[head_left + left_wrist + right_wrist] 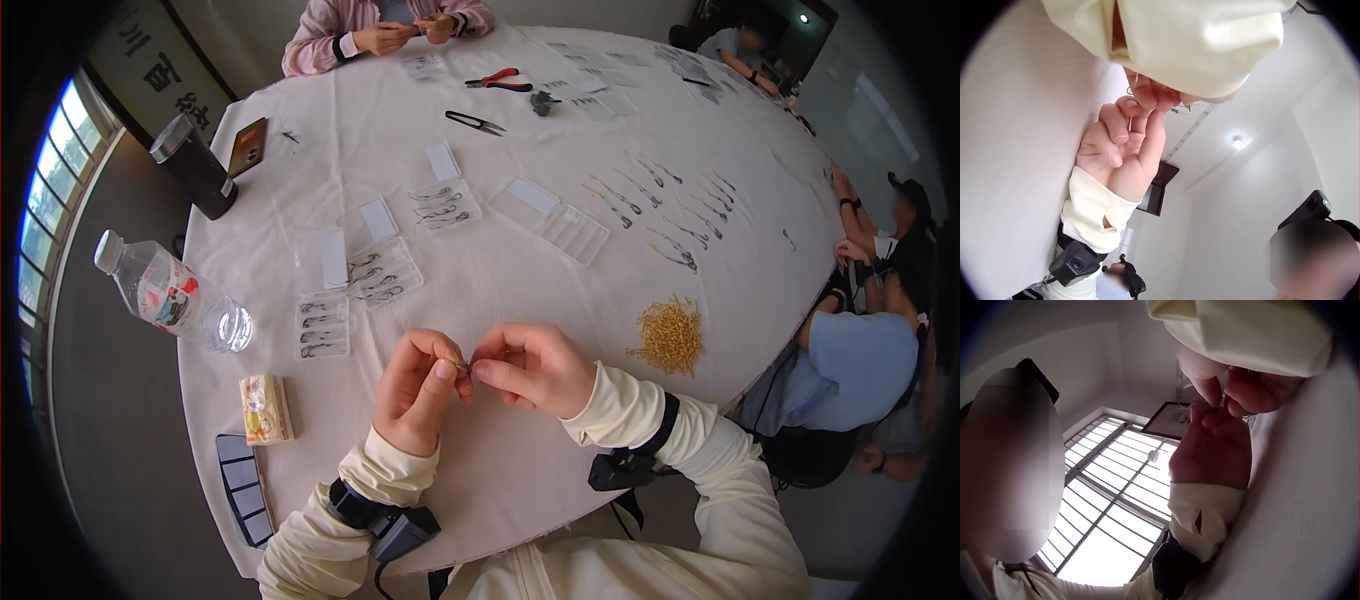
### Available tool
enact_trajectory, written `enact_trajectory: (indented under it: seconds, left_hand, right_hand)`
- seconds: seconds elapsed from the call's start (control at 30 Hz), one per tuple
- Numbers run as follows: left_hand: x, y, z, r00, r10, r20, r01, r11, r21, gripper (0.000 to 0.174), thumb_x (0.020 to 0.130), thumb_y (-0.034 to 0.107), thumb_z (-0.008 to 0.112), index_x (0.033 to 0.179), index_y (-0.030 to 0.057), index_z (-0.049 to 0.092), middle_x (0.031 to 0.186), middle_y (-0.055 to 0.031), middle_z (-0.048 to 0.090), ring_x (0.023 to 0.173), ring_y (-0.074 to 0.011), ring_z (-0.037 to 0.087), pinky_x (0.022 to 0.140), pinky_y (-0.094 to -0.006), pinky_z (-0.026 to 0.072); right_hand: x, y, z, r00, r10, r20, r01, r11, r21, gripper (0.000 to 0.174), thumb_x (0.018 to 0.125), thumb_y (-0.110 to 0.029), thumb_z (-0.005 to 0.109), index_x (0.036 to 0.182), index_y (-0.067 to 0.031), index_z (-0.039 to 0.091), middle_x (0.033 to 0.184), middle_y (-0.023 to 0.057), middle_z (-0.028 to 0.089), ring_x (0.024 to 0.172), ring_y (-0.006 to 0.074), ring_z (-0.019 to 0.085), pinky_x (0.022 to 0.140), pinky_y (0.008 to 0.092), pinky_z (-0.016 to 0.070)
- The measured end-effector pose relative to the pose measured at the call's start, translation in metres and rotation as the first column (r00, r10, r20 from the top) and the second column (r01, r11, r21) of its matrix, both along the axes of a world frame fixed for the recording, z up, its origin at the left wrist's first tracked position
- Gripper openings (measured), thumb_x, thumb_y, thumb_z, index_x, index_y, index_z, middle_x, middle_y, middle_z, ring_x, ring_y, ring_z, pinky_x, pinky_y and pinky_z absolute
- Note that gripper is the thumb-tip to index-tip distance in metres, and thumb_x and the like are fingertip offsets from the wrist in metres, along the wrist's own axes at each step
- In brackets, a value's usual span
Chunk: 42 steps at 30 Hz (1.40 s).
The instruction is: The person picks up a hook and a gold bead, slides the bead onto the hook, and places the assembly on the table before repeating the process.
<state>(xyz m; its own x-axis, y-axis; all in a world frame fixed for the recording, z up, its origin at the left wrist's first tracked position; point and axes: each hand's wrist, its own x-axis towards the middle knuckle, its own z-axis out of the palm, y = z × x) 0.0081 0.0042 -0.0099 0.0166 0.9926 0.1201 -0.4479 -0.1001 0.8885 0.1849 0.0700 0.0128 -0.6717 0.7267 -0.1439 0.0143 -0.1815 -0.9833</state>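
Note:
Both hands meet above the near part of the white-covered table. The left hand (pixel 415 385) pinches a small dark piece with a gold-coloured end (pixel 458 366) between thumb and index finger. From the other side, the right hand (pixel 535 368) pinches at the same piece, its fingertips nearly touching the left ones. In the left wrist view, a thin wire-like bit (pixel 1180 110) sticks out beside the fingertips; its exact shape is too small to tell. A pile of gold-coloured pieces (pixel 670 336) lies to the right of the hands, and rows of dark pieces with gold ends (pixel 680 250) lie beyond it.
Clear boxes with dark pieces (pixel 323 325) and an open compartment box (pixel 573 236) lie ahead. Leftward are a water bottle (pixel 180 298), a tissue pack (pixel 265 409), a dark tumbler (pixel 195 168) and a phone (pixel 248 146). Pliers (pixel 500 80) and snips (pixel 474 123) lie farther off. Other people sit around.

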Motion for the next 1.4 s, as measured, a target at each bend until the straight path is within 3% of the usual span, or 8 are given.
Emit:
enact_trajectory:
  seconds: [0.03, 0.17, 0.23, 0.43, 0.77, 0.83, 1.13, 1.4]
  left_hand:
    - [0.000, -0.001, 0.001, 0.998, 0.009, -0.056, -0.008, 1.000, 0.023, 0.009, 0.100, 0.013, 0.052, 0.102, 0.0057, 0.049, 0.093, -0.0045, 0.051, 0.078, -0.0117, 0.052, 0.069, -0.0266, 0.0455]
    - [0.002, -0.003, 0.005, 0.991, 0.047, -0.124, -0.041, 0.998, 0.050, 0.009, 0.099, 0.014, 0.052, 0.101, 0.0054, 0.049, 0.092, -0.0047, 0.052, 0.078, -0.0115, 0.051, 0.069, -0.0262, 0.0451]
    - [0.003, -0.004, 0.007, 0.979, 0.060, -0.193, -0.048, 0.997, 0.067, 0.009, 0.099, 0.014, 0.052, 0.100, 0.0051, 0.049, 0.093, -0.0049, 0.052, 0.077, -0.0113, 0.051, 0.068, -0.0258, 0.0449]
    - [0.002, -0.004, 0.007, 0.980, 0.060, -0.189, -0.045, 0.996, 0.082, 0.008, 0.101, 0.012, 0.051, 0.102, 0.0039, 0.049, 0.091, -0.0026, 0.052, 0.077, -0.0100, 0.051, 0.071, -0.0247, 0.0449]
    - [0.003, -0.005, 0.009, 0.976, 0.068, -0.205, -0.058, 0.997, 0.054, 0.009, 0.100, 0.014, 0.052, 0.101, 0.0056, 0.049, 0.092, -0.0039, 0.052, 0.077, -0.0109, 0.051, 0.068, -0.0250, 0.0447]
    - [0.003, -0.005, 0.009, 0.976, 0.066, -0.207, -0.056, 0.997, 0.056, 0.010, 0.100, 0.015, 0.052, 0.101, 0.0055, 0.049, 0.092, -0.0039, 0.052, 0.077, -0.0107, 0.051, 0.068, -0.0248, 0.0449]
    - [0.003, -0.005, 0.009, 0.974, 0.074, -0.212, -0.060, 0.995, 0.074, 0.010, 0.100, 0.014, 0.052, 0.101, 0.0049, 0.049, 0.092, -0.0042, 0.052, 0.078, -0.0108, 0.050, 0.068, -0.0251, 0.0452]
    - [0.004, -0.006, 0.011, 0.954, 0.116, -0.276, -0.096, 0.992, 0.085, 0.009, 0.100, 0.014, 0.051, 0.100, 0.0048, 0.049, 0.093, -0.0037, 0.051, 0.077, -0.0107, 0.050, 0.067, -0.0247, 0.0452]
  right_hand:
    - [0.000, 0.001, 0.001, 0.999, 0.042, 0.009, -0.040, 0.992, -0.120, 0.017, 0.095, -0.018, 0.062, 0.099, -0.0004, 0.062, 0.082, 0.0027, 0.065, 0.064, 0.0064, 0.056, 0.051, 0.0210, 0.0444]
    - [0.004, 0.008, -0.007, 0.991, 0.085, -0.101, -0.106, 0.969, -0.222, 0.024, 0.096, -0.023, 0.060, 0.100, 0.0004, 0.063, 0.080, 0.0031, 0.064, 0.062, 0.0073, 0.056, 0.048, 0.0209, 0.0429]
    - [0.005, 0.010, -0.006, 0.986, 0.104, -0.127, -0.143, 0.922, -0.359, 0.028, 0.099, -0.026, 0.055, 0.099, 0.0006, 0.064, 0.080, 0.0041, 0.063, 0.058, 0.0082, 0.054, 0.045, 0.0207, 0.0391]
    - [0.005, 0.009, 0.007, 0.977, 0.196, -0.086, -0.213, 0.845, -0.491, 0.036, 0.100, -0.031, 0.052, 0.095, 0.0008, 0.067, 0.076, 0.0039, 0.061, 0.056, 0.0074, 0.052, 0.042, 0.0196, 0.0361]
    - [0.003, 0.009, -0.003, 0.970, 0.199, -0.137, -0.240, 0.840, -0.486, 0.031, 0.097, -0.030, 0.060, 0.097, 0.0000, 0.066, 0.075, -0.0002, 0.058, 0.055, 0.0051, 0.051, 0.043, 0.0183, 0.0356]
    - [0.005, 0.010, -0.005, 0.968, 0.202, -0.150, -0.251, 0.820, -0.514, 0.022, 0.097, -0.021, 0.059, 0.102, 0.0001, 0.063, 0.082, 0.0049, 0.062, 0.057, 0.0067, 0.050, 0.046, 0.0195, 0.0363]
    - [0.002, 0.003, -0.012, 0.970, 0.114, -0.217, -0.205, 0.862, -0.463, 0.018, 0.093, -0.014, 0.066, 0.104, -0.0021, 0.059, 0.097, 0.0056, 0.066, 0.066, 0.0068, 0.054, 0.052, 0.0195, 0.0426]
    - [0.000, -0.001, -0.008, 0.975, 0.077, -0.211, -0.170, 0.867, -0.469, 0.017, 0.093, -0.008, 0.065, 0.108, -0.0043, 0.057, 0.093, 0.0046, 0.062, 0.069, 0.0083, 0.055, 0.055, 0.0205, 0.0427]
